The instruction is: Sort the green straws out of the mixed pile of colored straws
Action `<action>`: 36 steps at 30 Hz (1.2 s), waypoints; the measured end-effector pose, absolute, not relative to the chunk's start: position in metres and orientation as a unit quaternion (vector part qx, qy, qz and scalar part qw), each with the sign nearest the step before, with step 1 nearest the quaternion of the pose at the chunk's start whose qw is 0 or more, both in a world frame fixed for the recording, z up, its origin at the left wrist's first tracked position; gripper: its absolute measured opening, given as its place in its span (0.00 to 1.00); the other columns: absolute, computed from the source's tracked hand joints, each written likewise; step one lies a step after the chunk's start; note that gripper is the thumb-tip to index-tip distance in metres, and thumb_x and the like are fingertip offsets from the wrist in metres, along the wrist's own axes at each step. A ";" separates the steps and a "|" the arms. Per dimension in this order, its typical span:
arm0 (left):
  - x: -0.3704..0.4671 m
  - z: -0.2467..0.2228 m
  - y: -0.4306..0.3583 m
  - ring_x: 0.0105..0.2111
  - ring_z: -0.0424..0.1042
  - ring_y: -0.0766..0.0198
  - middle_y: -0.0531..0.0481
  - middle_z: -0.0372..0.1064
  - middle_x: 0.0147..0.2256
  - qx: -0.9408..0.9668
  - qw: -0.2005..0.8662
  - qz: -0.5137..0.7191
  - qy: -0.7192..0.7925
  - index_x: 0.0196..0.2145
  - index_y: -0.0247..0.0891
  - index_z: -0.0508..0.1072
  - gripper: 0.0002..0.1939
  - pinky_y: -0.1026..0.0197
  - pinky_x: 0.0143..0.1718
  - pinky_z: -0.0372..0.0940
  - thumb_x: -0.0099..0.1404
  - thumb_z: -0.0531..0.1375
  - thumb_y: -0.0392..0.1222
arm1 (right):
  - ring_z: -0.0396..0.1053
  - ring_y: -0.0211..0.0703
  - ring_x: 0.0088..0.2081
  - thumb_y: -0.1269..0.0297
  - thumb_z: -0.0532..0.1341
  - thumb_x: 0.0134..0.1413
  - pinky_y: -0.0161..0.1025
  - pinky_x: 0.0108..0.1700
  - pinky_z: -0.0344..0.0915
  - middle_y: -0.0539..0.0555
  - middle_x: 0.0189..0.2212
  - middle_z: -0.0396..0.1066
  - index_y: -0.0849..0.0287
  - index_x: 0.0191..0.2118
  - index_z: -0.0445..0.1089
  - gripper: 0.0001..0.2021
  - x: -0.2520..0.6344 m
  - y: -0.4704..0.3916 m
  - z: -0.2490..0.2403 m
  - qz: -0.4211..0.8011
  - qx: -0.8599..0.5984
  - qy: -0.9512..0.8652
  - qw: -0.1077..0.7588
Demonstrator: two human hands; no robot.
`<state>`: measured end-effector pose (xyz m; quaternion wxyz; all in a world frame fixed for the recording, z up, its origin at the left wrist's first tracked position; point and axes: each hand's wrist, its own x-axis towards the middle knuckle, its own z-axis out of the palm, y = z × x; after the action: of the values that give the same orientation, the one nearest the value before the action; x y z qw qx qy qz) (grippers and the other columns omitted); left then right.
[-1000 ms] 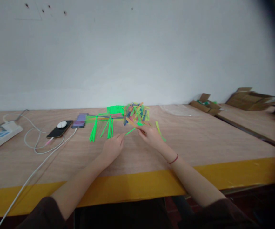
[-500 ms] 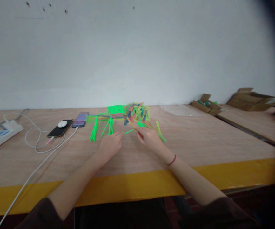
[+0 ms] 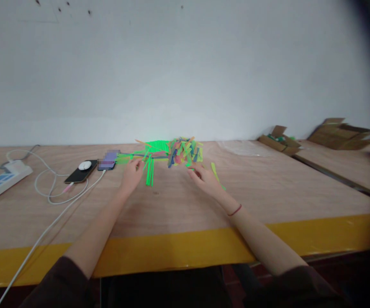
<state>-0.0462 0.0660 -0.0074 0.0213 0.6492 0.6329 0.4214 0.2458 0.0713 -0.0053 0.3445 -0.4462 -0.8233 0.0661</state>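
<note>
My left hand (image 3: 131,175) is closed, its thumb and fingers pinching a thin green stick (image 3: 146,155) that points up and away. An orange strip (image 3: 140,142) shows at the stick's far end; whether the two are joined I cannot tell. Beside this hand, several loose green sticks (image 3: 149,173) lie on the table. My right hand (image 3: 207,181) is held over the table with fingers curved and apart, no object visible in it. Just beyond its fingertips is the heap of coloured strips (image 3: 185,152). A bundle of green sticks (image 3: 157,146) lies left of the heap.
Left of my hands are a phone (image 3: 108,160) with a cable, a black phone (image 3: 80,172) with a white mouse-like object (image 3: 84,165) on it, and a power strip (image 3: 4,182). Cardboard boxes (image 3: 279,140) sit at the far right. A yellow strip (image 3: 215,171) lies near my right hand.
My left hand has moved left and farther from me with the green stick. My right hand has shifted slightly right and no longer holds the orange strip.
</note>
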 end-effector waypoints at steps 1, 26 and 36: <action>-0.058 -0.008 0.073 0.41 0.71 0.58 0.42 0.73 0.40 0.630 0.014 0.421 0.653 0.43 0.32 0.75 0.18 0.57 0.46 0.64 0.68 0.48 0.41 | 0.68 0.42 0.29 0.55 0.50 0.64 0.37 0.34 0.60 0.54 0.29 0.73 0.60 0.45 0.73 0.18 0.247 0.072 -0.007 0.067 -0.454 -0.823 0.336; -0.108 -0.044 0.097 0.44 0.70 0.53 0.38 0.72 0.41 0.600 -0.011 0.325 0.731 0.50 0.31 0.71 0.22 0.54 0.49 0.62 0.69 0.48 0.47 | 0.72 0.52 0.34 0.58 0.55 0.59 0.43 0.37 0.65 0.61 0.35 0.75 0.59 0.59 0.64 0.24 0.264 0.076 -0.006 -0.032 -0.600 -0.792 0.104; -0.065 -0.027 0.069 0.47 0.68 0.54 0.40 0.69 0.43 0.669 -0.102 0.380 0.630 0.50 0.34 0.72 0.17 0.53 0.52 0.61 0.69 0.50 0.41 | 0.73 0.57 0.37 0.63 0.53 0.58 0.48 0.37 0.66 0.67 0.38 0.74 0.62 0.48 0.73 0.17 0.265 0.082 -0.011 -0.042 -0.612 -0.788 0.049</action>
<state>-0.0646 0.0694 -0.0273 -0.1017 0.6693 0.6302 0.3802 0.2648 0.0816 -0.0113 0.0485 -0.6123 -0.7880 -0.0417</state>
